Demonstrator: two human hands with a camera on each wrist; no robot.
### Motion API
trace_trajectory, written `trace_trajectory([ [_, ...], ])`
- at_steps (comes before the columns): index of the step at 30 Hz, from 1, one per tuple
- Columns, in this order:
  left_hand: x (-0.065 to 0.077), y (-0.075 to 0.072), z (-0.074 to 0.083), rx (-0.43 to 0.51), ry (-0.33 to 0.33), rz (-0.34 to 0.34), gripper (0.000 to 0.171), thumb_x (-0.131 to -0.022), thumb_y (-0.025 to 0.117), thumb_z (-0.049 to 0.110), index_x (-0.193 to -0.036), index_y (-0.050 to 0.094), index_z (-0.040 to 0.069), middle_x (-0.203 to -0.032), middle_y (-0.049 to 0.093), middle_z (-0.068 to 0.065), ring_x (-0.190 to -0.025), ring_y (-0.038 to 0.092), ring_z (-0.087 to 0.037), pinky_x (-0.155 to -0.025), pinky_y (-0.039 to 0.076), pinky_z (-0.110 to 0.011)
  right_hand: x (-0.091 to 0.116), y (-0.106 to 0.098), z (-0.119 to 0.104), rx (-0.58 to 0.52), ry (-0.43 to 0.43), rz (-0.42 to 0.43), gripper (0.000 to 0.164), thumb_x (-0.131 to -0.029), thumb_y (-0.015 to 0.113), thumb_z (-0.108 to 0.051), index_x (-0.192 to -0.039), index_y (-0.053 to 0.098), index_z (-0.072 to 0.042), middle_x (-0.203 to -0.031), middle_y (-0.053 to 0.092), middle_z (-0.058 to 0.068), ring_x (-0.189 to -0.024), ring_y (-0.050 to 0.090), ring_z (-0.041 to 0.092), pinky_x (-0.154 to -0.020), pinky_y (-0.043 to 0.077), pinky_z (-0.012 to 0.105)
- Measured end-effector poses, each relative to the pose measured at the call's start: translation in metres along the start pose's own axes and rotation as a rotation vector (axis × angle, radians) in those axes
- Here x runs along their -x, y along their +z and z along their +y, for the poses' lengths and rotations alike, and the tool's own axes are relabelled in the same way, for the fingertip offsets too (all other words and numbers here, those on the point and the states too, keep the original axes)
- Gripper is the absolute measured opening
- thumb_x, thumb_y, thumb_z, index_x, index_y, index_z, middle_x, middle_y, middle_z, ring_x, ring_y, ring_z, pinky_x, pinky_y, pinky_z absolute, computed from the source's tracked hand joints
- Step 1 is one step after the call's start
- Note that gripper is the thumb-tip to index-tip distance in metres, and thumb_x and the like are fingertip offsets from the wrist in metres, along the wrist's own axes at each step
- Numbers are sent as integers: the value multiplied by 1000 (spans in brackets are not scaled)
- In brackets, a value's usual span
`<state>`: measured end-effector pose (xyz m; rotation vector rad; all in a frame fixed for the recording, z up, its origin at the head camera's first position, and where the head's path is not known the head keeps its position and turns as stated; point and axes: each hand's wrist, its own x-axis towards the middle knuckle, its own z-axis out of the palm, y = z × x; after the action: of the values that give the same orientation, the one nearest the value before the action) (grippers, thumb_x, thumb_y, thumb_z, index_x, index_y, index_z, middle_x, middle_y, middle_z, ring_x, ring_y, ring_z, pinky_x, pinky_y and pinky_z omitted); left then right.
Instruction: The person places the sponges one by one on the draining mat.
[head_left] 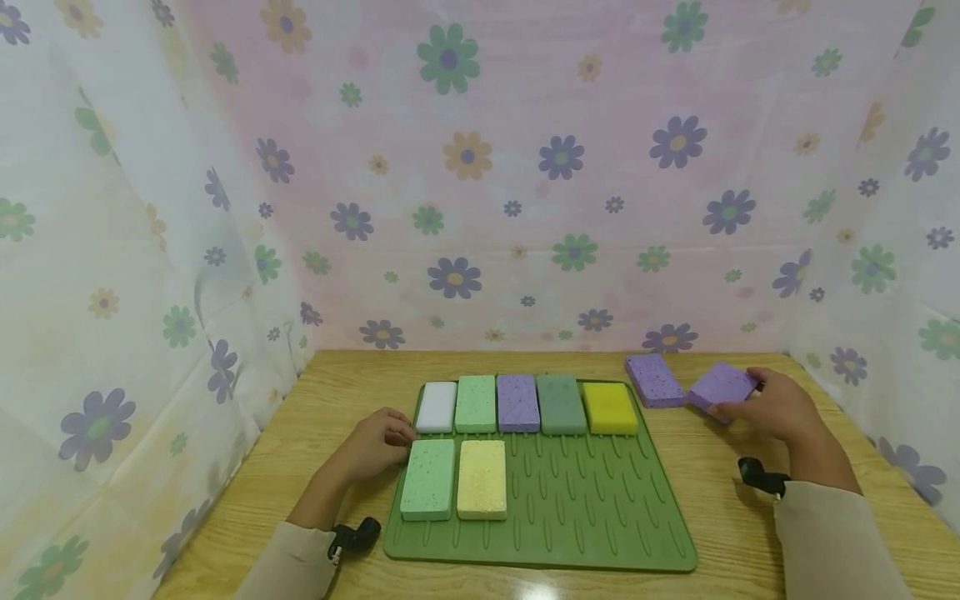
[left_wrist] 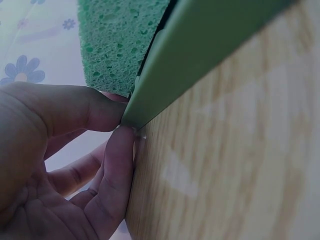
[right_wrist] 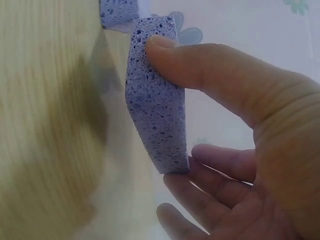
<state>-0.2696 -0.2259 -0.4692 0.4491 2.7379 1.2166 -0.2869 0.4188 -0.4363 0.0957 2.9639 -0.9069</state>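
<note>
In the head view, my right hand (head_left: 780, 406) holds a purple sponge (head_left: 722, 387) at the table's right. Its thumb (right_wrist: 172, 57) presses one narrow porous side in the right wrist view, and fingers reach the opposite end. A second purple sponge (head_left: 655, 381) lies on the table just left of it. At the left edge of the green ridged mat (head_left: 585, 517), my left hand (head_left: 378, 442) pinches the rim between thumb and a finger, as the left wrist view shows. Close above those fingertips sits a light green sponge (left_wrist: 120, 45) on the mat.
Along the mat's back row lie a white sponge (head_left: 437, 407), a light green one (head_left: 476, 403), a purple one (head_left: 518, 403), a grey-green one (head_left: 561, 404) and a yellow one (head_left: 611, 408). A pale yellow sponge (head_left: 482, 479) is in the front row. Flowered cloth (head_left: 517, 167) surrounds the wooden table.
</note>
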Motion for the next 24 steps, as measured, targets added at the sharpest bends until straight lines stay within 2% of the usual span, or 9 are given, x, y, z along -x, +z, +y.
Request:
trace_trajectory([
  [10, 0, 0, 1, 3, -4, 0, 17, -92, 69, -2, -101, 76, 10, -133, 57, -11, -118, 65, -34, -92, 59, -44, 5, -6, -16, -16, -31, 13, 123, -81, 83, -58, -156, 20, 16, -151, 29, 48, -131, 36, 64, -98, 41, 73],
  [17, 0, 0, -1, -36, 6, 3, 15, -92, 72, 2, -100, 77, 13, -132, 58, -10, -118, 64, -35, -97, 57, -49, 6, -5, -28, -29, -112, 17, 119, -80, 85, -56, -156, 26, 15, -150, 35, 45, -132, 39, 62, -96, 44, 71],
  [24, -1, 1, -2, -13, -6, 7, 16, -92, 72, 1, -101, 77, 13, -133, 58, -9, -118, 65, -33, -96, 57, -48, 7, -2, -42, 4, -178, 35, 119, -78, 84, -61, -155, 31, 12, -149, 41, 41, -132, 42, 59, -95, 45, 71],
])
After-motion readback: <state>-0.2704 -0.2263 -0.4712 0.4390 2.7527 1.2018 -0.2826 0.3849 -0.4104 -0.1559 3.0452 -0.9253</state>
